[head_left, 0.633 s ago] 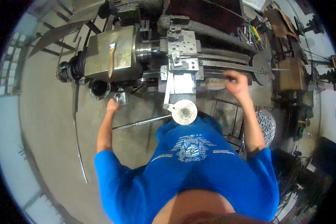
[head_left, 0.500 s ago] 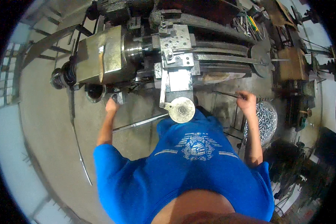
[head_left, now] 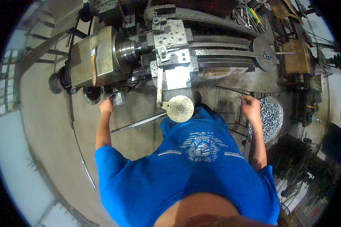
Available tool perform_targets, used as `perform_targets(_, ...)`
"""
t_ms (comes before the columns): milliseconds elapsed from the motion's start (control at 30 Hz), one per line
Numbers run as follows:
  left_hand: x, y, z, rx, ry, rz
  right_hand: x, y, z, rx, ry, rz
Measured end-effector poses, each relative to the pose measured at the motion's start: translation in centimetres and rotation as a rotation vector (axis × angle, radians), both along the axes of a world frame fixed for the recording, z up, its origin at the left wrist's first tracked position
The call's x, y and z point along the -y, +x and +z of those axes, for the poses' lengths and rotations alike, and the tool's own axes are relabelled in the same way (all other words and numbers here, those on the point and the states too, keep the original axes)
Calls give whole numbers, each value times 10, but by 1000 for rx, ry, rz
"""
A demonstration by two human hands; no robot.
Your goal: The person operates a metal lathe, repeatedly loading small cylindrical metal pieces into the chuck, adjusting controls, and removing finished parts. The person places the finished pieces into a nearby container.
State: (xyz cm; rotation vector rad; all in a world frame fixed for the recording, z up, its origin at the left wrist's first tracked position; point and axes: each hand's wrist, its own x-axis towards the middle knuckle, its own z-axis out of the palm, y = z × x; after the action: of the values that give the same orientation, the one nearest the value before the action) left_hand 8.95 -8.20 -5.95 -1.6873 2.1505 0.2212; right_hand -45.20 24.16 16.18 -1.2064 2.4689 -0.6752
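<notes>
A lathe (head_left: pixel 172 36) stands before me, its round chuck (head_left: pixel 127 50) at the left and a tool carriage with a drilled plate in the middle. Below the headstock, my left hand (head_left: pixel 107 106) is closed beside a small grey metal block (head_left: pixel 118 98); what its fingers grip is hidden. My right hand (head_left: pixel 251 108), fingers curled and pinched together, is held over the left rim of a round tub of short shiny metal pieces (head_left: pixel 269 118). Anything in that pinch is too small to make out. A round metal disc (head_left: pixel 180 108) on the carriage sits close to my body.
A wooden-handled brush (head_left: pixel 93 68) lies on the headstock cover (head_left: pixel 77 56). Wrenches and other tools (head_left: pixel 251 20) rest at the back right. A long metal rod (head_left: pixel 138 123) slants between my left arm and body. Behind the right hand stands a thin metal frame (head_left: pixel 218 100).
The whole view has shifted, so the lathe sits slightly farther left. My left hand stays by the metal block. My right hand has dropped slightly nearer the tub, its fingers still curled.
</notes>
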Motion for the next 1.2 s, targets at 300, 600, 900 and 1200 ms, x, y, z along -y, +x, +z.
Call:
perform_targets(300, -47, 9, 82, -419, -144, 277, 21, -103, 21, 2, -22, -15)
perform_targets(600, -195, 26, 118, -1297, -692, 1121, 26, -347, 1, -472, 303, -139)
perform_targets(900, -145, -68, 61, -1686, -655, 1648, 65, -449, -29, -656, 765, 117)
perform_targets(1200, -87, -87, 62, -1612, -478, 1520, 19, -517, -74, -617, 746, 46)
